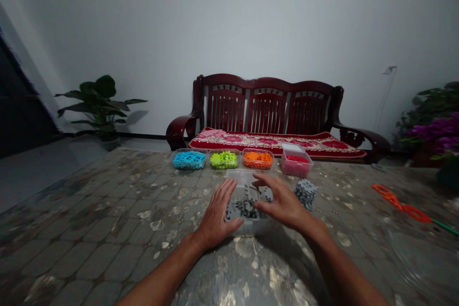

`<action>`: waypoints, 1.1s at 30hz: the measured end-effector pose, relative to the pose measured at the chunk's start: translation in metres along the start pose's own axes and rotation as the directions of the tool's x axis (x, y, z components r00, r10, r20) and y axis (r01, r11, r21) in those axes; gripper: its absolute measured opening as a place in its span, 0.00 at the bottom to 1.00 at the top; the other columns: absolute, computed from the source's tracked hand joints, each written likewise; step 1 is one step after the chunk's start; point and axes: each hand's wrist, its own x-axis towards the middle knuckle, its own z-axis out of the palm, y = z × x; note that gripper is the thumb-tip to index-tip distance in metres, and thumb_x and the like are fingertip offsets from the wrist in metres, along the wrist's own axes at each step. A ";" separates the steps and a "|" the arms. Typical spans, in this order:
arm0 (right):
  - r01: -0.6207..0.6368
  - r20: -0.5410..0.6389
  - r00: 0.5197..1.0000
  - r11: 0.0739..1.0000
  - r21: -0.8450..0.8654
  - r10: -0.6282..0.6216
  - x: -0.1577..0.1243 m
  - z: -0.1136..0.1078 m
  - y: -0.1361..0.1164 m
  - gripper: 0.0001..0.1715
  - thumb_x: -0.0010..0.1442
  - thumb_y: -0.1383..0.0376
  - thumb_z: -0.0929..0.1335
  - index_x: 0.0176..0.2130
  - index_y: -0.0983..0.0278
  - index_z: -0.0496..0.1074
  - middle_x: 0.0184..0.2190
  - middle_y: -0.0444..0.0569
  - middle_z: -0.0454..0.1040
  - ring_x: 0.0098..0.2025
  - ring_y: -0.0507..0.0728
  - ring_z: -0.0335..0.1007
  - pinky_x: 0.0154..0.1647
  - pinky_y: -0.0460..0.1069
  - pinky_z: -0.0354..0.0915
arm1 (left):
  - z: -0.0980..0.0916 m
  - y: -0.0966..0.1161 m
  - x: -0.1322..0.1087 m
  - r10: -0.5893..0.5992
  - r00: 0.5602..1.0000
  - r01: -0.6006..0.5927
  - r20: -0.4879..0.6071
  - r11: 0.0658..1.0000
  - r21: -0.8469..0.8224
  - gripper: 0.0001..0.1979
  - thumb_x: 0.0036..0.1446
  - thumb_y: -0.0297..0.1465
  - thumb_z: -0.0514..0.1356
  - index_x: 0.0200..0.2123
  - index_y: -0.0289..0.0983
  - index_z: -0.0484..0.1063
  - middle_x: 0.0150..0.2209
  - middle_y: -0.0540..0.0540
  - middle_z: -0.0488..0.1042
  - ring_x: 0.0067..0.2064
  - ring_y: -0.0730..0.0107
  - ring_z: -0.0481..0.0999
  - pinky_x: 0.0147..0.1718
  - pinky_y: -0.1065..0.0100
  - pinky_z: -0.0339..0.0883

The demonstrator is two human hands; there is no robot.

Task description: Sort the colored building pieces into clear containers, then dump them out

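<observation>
From my remote seat, far left, I see a potted plant [100,105] on the floor by the white wall. The patterned desk [107,210] fills the lower view, its surface mottled grey and brown. Along its far edge stands a row of clear tubs: first the tub of blue pieces [189,159], just beside it the tub of green pieces [224,159], then the tub of orange pieces [258,159]. Behind them a dark wooden sofa [265,105] with a red cushion stands against the wall.

In front of that row, near the middle of the desk, sits the clear container [245,177] holding grey and black pieces. My left hand [217,213] lies against its left side, open, fingers stretched forward and together, thumb at the near corner. My right hand [281,203] rests over its right side, also open, fingers spread and pointing left across the top. I cannot tell whether either hand presses hard enough to lift it; the container stands flat on the desk.

Just right of the right hand stands a grey block of joined pieces [306,193], apart from the container. Behind it is the tub of red pieces [296,163], taller than the others. Further right an orange strip of linked pieces [398,203] lies on the desk, and purple flowers [439,129] show at the far right edge
</observation>
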 end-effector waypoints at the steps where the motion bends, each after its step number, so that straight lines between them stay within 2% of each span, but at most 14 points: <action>1: 0.009 0.032 0.999 1.000 -0.027 -0.008 -0.001 0.002 -0.003 0.41 0.52 0.65 0.73 0.64 0.57 0.66 0.52 0.51 0.78 0.55 0.63 0.71 0.60 0.60 0.63 | 0.000 0.000 0.000 -0.001 1.000 0.001 0.001 1.000 -0.001 0.44 0.56 0.36 0.62 0.72 0.39 0.48 0.73 0.35 0.51 0.74 0.43 0.49 0.70 0.39 0.45; 4: 0.025 0.076 0.997 0.995 -0.101 -0.017 -0.003 0.007 -0.001 0.42 0.51 0.69 0.73 0.64 0.58 0.67 0.55 0.53 0.76 0.58 0.63 0.68 0.62 0.60 0.61 | 0.001 -0.001 0.000 -0.004 1.000 0.004 0.004 1.000 -0.003 0.44 0.56 0.35 0.62 0.72 0.39 0.48 0.73 0.35 0.51 0.74 0.43 0.49 0.70 0.39 0.45; 8: 0.021 -0.003 1.000 0.992 -0.122 -0.021 0.001 0.005 0.017 0.34 0.52 0.70 0.70 0.59 0.60 0.73 0.57 0.53 0.76 0.61 0.63 0.68 0.64 0.59 0.60 | 0.001 -0.001 0.000 -0.003 1.000 0.003 0.009 1.000 0.007 0.44 0.56 0.34 0.62 0.72 0.38 0.48 0.73 0.34 0.51 0.73 0.43 0.49 0.69 0.38 0.45; 10: -0.061 -0.081 0.995 0.988 -0.143 0.050 0.003 0.003 0.029 0.29 0.54 0.70 0.67 0.56 0.61 0.75 0.56 0.53 0.77 0.59 0.62 0.70 0.64 0.59 0.61 | 0.000 0.000 0.001 -0.011 1.000 0.011 0.013 1.000 0.008 0.44 0.55 0.34 0.62 0.72 0.38 0.48 0.73 0.34 0.52 0.73 0.42 0.49 0.69 0.38 0.45; 12: -0.171 -0.134 0.980 0.969 -0.178 0.149 0.004 0.001 0.040 0.28 0.55 0.71 0.65 0.55 0.63 0.75 0.55 0.53 0.77 0.59 0.62 0.71 0.63 0.58 0.62 | -0.001 0.001 0.001 -0.018 1.000 0.018 0.020 1.000 0.004 0.45 0.55 0.33 0.62 0.73 0.38 0.48 0.73 0.34 0.52 0.73 0.42 0.49 0.69 0.38 0.45; 15: -0.313 -0.105 0.949 0.913 -0.263 0.296 0.003 0.004 0.052 0.31 0.55 0.69 0.66 0.59 0.64 0.72 0.58 0.55 0.76 0.60 0.64 0.70 0.62 0.58 0.63 | -0.001 0.002 0.001 -0.018 1.000 0.018 0.024 1.000 -0.001 0.45 0.54 0.33 0.62 0.73 0.39 0.47 0.73 0.34 0.52 0.73 0.42 0.49 0.69 0.37 0.45; 18: -0.372 -0.055 0.924 0.854 -0.363 0.379 0.000 0.011 0.058 0.37 0.54 0.65 0.71 0.62 0.64 0.69 0.59 0.57 0.74 0.60 0.67 0.70 0.61 0.58 0.64 | -0.002 0.002 0.001 -0.018 1.000 0.018 0.016 1.000 0.003 0.45 0.55 0.33 0.62 0.72 0.38 0.48 0.73 0.34 0.51 0.73 0.41 0.49 0.69 0.37 0.45; 22: -0.373 -0.043 0.915 0.803 -0.464 0.401 -0.001 0.017 0.056 0.39 0.54 0.63 0.72 0.64 0.65 0.67 0.57 0.60 0.76 0.59 0.68 0.70 0.58 0.58 0.65 | -0.002 0.001 0.000 -0.023 1.000 0.023 0.017 1.000 0.001 0.44 0.54 0.33 0.62 0.72 0.38 0.49 0.73 0.35 0.52 0.73 0.42 0.49 0.70 0.38 0.45; 28: -0.362 -0.005 0.908 0.775 -0.519 0.420 -0.004 0.019 0.058 0.37 0.57 0.65 0.69 0.64 0.65 0.66 0.58 0.58 0.75 0.60 0.67 0.70 0.60 0.57 0.63 | -0.003 0.002 0.000 -0.019 1.000 0.019 0.021 1.000 -0.008 0.44 0.55 0.34 0.62 0.72 0.37 0.49 0.72 0.34 0.52 0.73 0.42 0.49 0.70 0.38 0.45; 30: -0.364 -0.027 0.914 0.788 -0.496 0.405 -0.003 0.017 0.058 0.37 0.56 0.65 0.69 0.64 0.65 0.66 0.57 0.59 0.75 0.59 0.67 0.70 0.60 0.57 0.63 | -0.002 0.002 0.001 -0.021 1.000 0.021 0.023 1.000 -0.008 0.44 0.55 0.35 0.62 0.72 0.38 0.49 0.72 0.34 0.52 0.73 0.42 0.49 0.70 0.38 0.44; 33: -0.364 -0.135 0.931 0.843 -0.396 0.339 0.001 0.009 0.053 0.37 0.55 0.65 0.70 0.63 0.66 0.67 0.56 0.59 0.76 0.58 0.67 0.70 0.60 0.59 0.64 | -0.002 0.001 0.001 -0.022 0.999 0.022 0.024 1.000 -0.013 0.44 0.54 0.34 0.62 0.72 0.38 0.49 0.73 0.34 0.51 0.74 0.43 0.49 0.70 0.38 0.44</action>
